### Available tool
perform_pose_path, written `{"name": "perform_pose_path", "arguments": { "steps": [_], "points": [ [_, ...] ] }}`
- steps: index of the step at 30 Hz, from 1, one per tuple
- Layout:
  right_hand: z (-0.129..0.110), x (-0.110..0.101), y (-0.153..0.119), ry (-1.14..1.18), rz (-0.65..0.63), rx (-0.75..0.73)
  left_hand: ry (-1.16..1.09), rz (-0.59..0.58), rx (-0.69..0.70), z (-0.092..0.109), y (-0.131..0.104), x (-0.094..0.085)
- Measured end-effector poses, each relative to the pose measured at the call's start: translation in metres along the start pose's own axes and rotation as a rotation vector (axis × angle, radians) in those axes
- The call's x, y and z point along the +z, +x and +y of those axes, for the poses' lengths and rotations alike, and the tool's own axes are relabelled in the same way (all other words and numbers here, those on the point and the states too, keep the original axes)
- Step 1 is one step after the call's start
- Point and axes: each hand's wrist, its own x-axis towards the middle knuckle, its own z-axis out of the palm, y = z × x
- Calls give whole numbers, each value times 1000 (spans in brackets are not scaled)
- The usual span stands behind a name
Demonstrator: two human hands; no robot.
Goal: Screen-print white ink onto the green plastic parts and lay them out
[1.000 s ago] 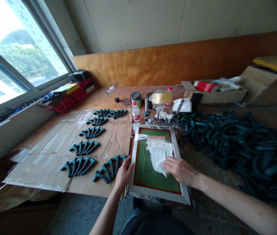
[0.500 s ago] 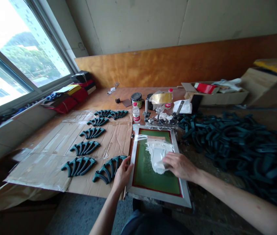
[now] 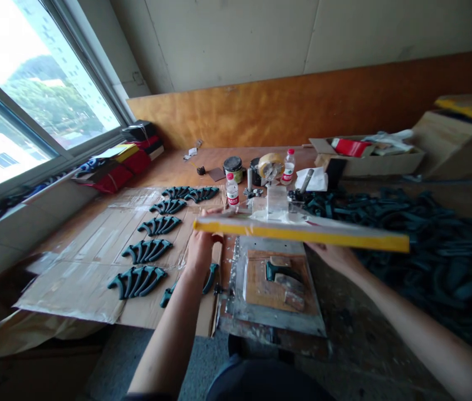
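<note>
Screen frame [image 3: 303, 233]: printing screen with a yellow-taped edge, raised off its base and seen edge-on, hinged end toward the far edge of the worktop. Long visible edge runs left to right, nearly level, dipping slightly to the right; the face tilts up and away from the person.

Left hand [image 3: 201, 245]: clenched on the frame's left end, fingers wrapped up over the edge. It is the nearer and more plainly seen of the two.

Right hand [image 3: 336, 255]: under the frame right of centre, mostly hidden by the yellow edge; cannot tell whether it grips or only props.

Base plate [image 3: 275, 287]: grey metal, directly below the frame at the near edge of the worktop, carrying a brown card jig.

Dark green part [image 3: 281, 270]: seated in the jig, long axis left to right, between the two hands and below them.

Printed parts [image 3: 138, 281]: fan-shaped sets laid in rows on cardboard [image 3: 77, 278], left of the plate.

Unprinted pile [image 3: 419, 239]: loose heap toward the right edge.

Bottle [image 3: 231, 191], ink tin [image 3: 232, 165], tape roll [image 3: 271, 164]: beyond the frame, toward the far edge.
</note>
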Motion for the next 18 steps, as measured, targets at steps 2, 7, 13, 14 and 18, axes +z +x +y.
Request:
{"name": "perform_pose_path", "arguments": {
  "steps": [2, 7, 13, 14, 18],
  "points": [
    [-8, 30, -30, -4, -122, -92, -16, -31, 43, 14, 17, 14],
    [-45, 61, -59, -103, -264, -52, -8, 67, 42, -3, 2, 30],
    [-124, 56, -87, 9, -89, -92, 4, -312, -747, -110, -118, 30],
    [-133, 56, -93, 38, -108, -200, -57, -253, -780, -123, -132, 28],
    [-89, 34, -96, 103, -159, -381, -82, 85, -763, -149, -145, -10]
  ]
}}
